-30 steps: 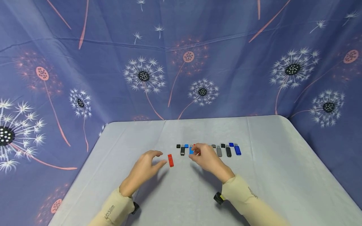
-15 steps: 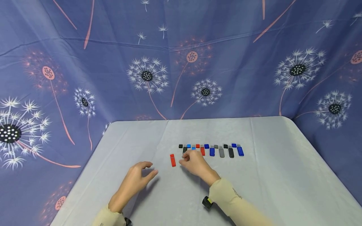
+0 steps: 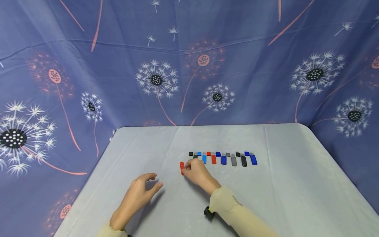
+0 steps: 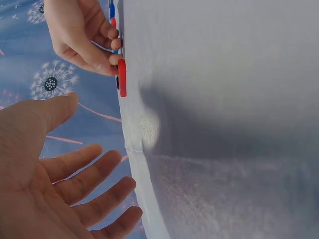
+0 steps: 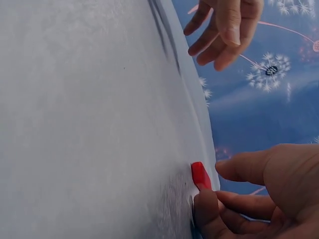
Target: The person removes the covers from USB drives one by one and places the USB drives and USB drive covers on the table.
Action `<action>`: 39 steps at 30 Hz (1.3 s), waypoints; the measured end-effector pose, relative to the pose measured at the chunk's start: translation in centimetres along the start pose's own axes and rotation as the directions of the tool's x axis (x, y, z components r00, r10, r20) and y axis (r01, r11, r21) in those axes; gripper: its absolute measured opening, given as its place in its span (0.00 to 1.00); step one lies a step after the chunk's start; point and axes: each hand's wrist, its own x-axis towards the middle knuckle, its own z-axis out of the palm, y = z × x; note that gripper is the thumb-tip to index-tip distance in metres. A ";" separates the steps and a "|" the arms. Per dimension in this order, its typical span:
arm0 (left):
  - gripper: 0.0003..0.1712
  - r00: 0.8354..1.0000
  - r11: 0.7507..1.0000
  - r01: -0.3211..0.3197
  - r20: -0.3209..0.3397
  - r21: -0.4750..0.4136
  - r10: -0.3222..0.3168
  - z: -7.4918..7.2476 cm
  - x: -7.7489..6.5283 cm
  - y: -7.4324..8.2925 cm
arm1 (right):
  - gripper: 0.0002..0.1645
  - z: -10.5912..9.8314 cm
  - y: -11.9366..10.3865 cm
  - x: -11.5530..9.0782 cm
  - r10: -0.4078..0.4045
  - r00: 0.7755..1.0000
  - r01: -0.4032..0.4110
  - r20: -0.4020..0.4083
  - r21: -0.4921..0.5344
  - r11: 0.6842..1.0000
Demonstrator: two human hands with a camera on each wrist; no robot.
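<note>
A capped red USB stick (image 3: 182,168) lies on the table left of a row of USB sticks. My right hand (image 3: 199,173) is right at it from the right in the head view. In the right wrist view the fingertips (image 5: 205,206) are at the near end of the red USB stick (image 5: 201,175), and the thumb stands a little apart from its side. My left hand (image 3: 137,196) hovers lower left over the table, fingers relaxed, thumb spread, holding nothing. The left wrist view shows its palm (image 4: 65,164) with fingers apart.
Behind the right hand runs a row of uncapped USB sticks, including a light blue one (image 3: 204,158), a red one (image 3: 214,158) and a grey one (image 3: 234,160). Small caps, such as a black cap (image 3: 190,153), lie beside their tips. A dandelion-patterned curtain (image 3: 189,65) surrounds the table (image 3: 284,184).
My right hand has moved left from the light blue USB stick to the capped red one, uncovering the row. The left hand has drawn back toward the lower left.
</note>
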 end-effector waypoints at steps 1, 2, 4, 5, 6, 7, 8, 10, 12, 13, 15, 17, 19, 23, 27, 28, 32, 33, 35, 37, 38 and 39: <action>0.26 1.000 1.000 0.004 0.002 -0.001 -0.004 0.0 0.0 0.0 | 0.06 0.2 -0.1 0.1 0.004 1.000 -0.004 -0.003 -0.003 1.000; 0.26 1.000 1.000 0.009 0.003 -0.004 -0.009 0.0 0.0 0.0 | 0.07 0.3 -0.3 0.2 0.009 1.000 -0.009 -0.012 -0.014 1.000; 0.26 1.000 1.000 0.009 0.001 -0.004 -0.009 0.0 0.1 0.0 | 0.12 0.7 -0.5 0.4 0.005 1.000 -0.007 -0.025 -0.052 0.999; 0.26 1.000 1.000 0.008 0.001 -0.005 -0.008 0.0 0.1 0.0 | 0.15 0.9 -0.6 0.5 0.003 0.999 -0.005 -0.033 -0.072 0.997; 0.26 1.000 1.000 0.007 -0.002 -0.007 -0.007 0.0 0.1 0.1 | 0.18 1.1 -0.8 0.6 0.003 0.999 -0.006 -0.038 -0.097 0.995; 0.26 1.000 1.000 0.005 -0.005 -0.007 -0.005 0.0 0.1 0.1 | 0.20 1.2 -0.9 0.7 0.005 0.999 -0.010 -0.044 -0.122 0.992; 0.26 1.000 1.000 0.003 -0.006 -0.007 -0.003 0.0 0.1 0.1 | 0.22 1.3 -1.0 0.8 0.009 0.999 -0.016 -0.048 -0.148 0.989; 0.26 1.000 1.000 0.000 -0.010 -0.008 0.000 0.0 0.1 0.2 | 0.22 1.6 -1.2 0.9 0.023 0.999 -0.032 -0.049 -0.179 0.983; 0.25 1.000 1.000 -0.004 -0.011 -0.010 0.004 0.0 0.1 0.3 | 0.19 1.7 -1.5 0.9 0.038 0.998 -0.047 -0.046 -0.202 0.978; 0.25 1.000 1.000 -0.012 -0.013 -0.010 0.012 0.0 0.1 0.4 | 0.17 1.7 -1.5 0.9 0.042 0.998 -0.050 -0.044 -0.209 0.977; 0.25 1.000 1.000 -0.026 -0.016 -0.009 0.026 0.0 0.2 0.6 | 0.14 1.8 -1.6 0.8 0.044 0.998 -0.050 -0.034 -0.218 0.975; 0.25 0.999 0.999 -0.046 -0.022 -0.008 0.046 0.0 0.3 0.8 | 0.11 1.8 -1.6 0.6 0.033 0.999 -0.038 -0.025 -0.219 0.975; 0.25 0.998 0.998 -0.062 -0.028 -0.009 0.062 0.1 0.5 1.2 | 0.08 1.8 -1.6 0.4 0.018 1.000 -0.022 -0.021 -0.208 0.978; 0.24 0.997 0.997 -0.079 -0.028 -0.023 0.078 0.4 0.7 1.9 | 0.06 1.5 -1.5 -0.3 -0.002 1.000 0.001 -0.005 -0.179 0.984; 0.24 0.995 0.994 -0.099 -0.030 -0.049 0.098 0.9 0.9 2.7 | 0.04 0.7 -1.4 -1.2 -0.006 0.999 0.012 0.039 -0.142 0.990; 0.24 0.994 0.993 -0.105 -0.030 -0.054 0.104 1.1 0.9 2.9 | 0.04 0.4 -1.3 -1.4 -0.006 0.999 0.012 0.048 -0.132 0.991; 0.24 0.992 0.989 -0.129 -0.019 -0.078 0.128 1.7 1.1 3.8 | 0.04 -1.2 -1.0 -2.6 -0.021 0.998 0.025 0.054 -0.091 0.996; 0.24 0.991 0.988 -0.133 -0.016 -0.083 0.132 1.9 1.1 4.1 | 0.04 -1.6 -0.9 -2.9 -0.020 0.998 0.024 0.052 -0.082 0.996; 0.24 0.990 0.985 -0.139 -0.008 -0.098 0.139 2.1 1.1 4.6 | 0.04 -2.6 -0.7 -3.7 -0.014 0.998 0.016 0.053 -0.049 0.999; 0.24 0.989 0.983 -0.148 -0.003 -0.112 0.149 2.3 1.1 5.1 | 0.04 -3.5 -0.7 -4.5 -0.006 0.999 0.007 0.052 -0.027 1.000; 0.24 0.988 0.981 -0.153 0.000 -0.120 0.154 2.4 1.0 5.3 | 0.04 -3.9 -0.6 -4.9 0.000 0.999 0.001 0.051 -0.019 1.000; 0.25 0.987 0.979 -0.158 0.001 -0.131 0.159 2.5 0.9 5.6 | 0.04 -4.3 -0.6 -5.3 0.009 0.999 -0.009 0.052 -0.011 1.000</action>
